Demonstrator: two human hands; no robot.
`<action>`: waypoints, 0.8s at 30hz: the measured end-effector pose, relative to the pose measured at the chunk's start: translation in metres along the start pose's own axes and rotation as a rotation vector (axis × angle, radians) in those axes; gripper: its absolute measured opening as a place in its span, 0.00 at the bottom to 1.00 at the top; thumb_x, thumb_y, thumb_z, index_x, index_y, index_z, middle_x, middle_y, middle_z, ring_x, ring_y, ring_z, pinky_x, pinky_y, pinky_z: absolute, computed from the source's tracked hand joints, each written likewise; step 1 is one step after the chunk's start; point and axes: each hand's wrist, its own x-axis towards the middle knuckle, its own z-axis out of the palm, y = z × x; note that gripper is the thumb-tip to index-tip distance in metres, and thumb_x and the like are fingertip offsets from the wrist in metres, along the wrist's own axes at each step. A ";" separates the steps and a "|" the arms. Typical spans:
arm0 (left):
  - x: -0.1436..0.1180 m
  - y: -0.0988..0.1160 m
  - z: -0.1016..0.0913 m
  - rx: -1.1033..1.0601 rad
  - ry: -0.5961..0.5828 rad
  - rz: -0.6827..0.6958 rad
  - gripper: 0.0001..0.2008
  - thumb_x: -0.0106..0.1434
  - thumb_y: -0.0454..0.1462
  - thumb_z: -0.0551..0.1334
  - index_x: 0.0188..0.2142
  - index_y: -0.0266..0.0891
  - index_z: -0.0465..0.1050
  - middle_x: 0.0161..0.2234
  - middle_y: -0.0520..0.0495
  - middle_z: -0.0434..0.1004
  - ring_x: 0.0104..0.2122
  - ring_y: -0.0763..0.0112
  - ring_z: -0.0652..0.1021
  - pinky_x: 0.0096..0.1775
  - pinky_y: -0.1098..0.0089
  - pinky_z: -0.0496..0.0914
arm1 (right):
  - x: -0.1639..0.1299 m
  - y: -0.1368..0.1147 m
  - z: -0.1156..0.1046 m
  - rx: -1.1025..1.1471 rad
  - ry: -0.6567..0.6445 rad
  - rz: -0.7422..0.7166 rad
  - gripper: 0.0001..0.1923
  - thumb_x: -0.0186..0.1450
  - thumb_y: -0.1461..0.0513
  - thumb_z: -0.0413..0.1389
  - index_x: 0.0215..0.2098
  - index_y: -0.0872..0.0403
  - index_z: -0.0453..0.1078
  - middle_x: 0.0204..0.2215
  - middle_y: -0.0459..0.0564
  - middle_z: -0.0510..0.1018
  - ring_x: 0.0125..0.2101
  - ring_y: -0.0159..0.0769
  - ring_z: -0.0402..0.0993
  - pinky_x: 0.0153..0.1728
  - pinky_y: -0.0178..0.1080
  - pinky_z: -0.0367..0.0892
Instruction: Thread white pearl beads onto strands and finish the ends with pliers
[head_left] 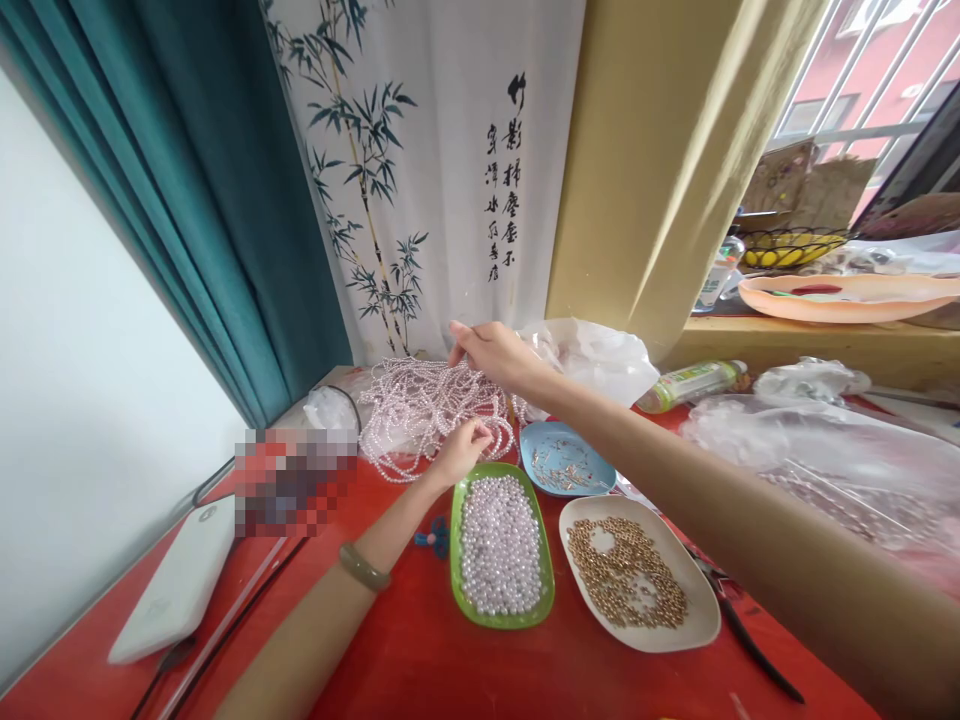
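Two bare forearms stretch out over the glossy red table (465,670), the left one wearing a smooth jade-green bangle (364,567). Just beyond them sit three shallow dishes: a long green tray (459,590) heaped with round, pearly white beads, a white oval plate (694,620) at its 3 o'clock scattered with small gold-coloured rings, and a pale blue dish (592,465) at about 1 o'clock holding thin metal bits. Black-handled pliers (742,625) lie just right of the white plate.

At 12 o'clock from the green tray lies a tangled heap of pinkish pearl strands (420,410), glossy and looped. The left hand (459,452) is curled at the heap's near edge, fingertips pinched on a strand. The right hand (491,352) reaches farther, palm down, fingers closed on strands lifted at the top of the heap. Crinkled clear plastic bags (600,360) lie behind it, and a flat white device (176,585) rests at 9 o'clock.
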 end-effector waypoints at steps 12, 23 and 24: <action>0.024 0.004 0.022 -0.597 0.415 -0.201 0.10 0.55 0.23 0.54 0.24 0.36 0.58 0.22 0.54 0.65 0.23 0.82 0.72 0.29 0.79 0.66 | 0.004 -0.023 0.019 0.102 -0.033 -0.039 0.27 0.66 0.52 0.38 0.20 0.58 0.68 0.16 0.47 0.63 0.17 0.25 0.55 0.25 0.34 0.54; 0.008 0.012 -0.010 -0.854 0.096 -0.283 0.03 0.55 0.29 0.53 0.26 0.34 0.62 0.24 0.54 0.68 0.09 0.89 0.52 0.12 0.81 0.47 | 0.013 0.042 -0.037 0.125 0.289 0.014 0.23 0.65 0.54 0.41 0.23 0.58 0.68 0.14 0.42 0.56 0.15 0.24 0.49 0.20 0.33 0.48; 0.006 0.012 -0.015 -0.868 0.055 -0.288 0.03 0.56 0.31 0.54 0.26 0.34 0.62 0.24 0.53 0.68 0.09 0.90 0.51 0.12 0.82 0.47 | 0.014 0.048 -0.041 0.060 0.311 -0.002 0.22 0.65 0.54 0.42 0.23 0.58 0.69 0.14 0.42 0.57 0.15 0.24 0.50 0.21 0.33 0.49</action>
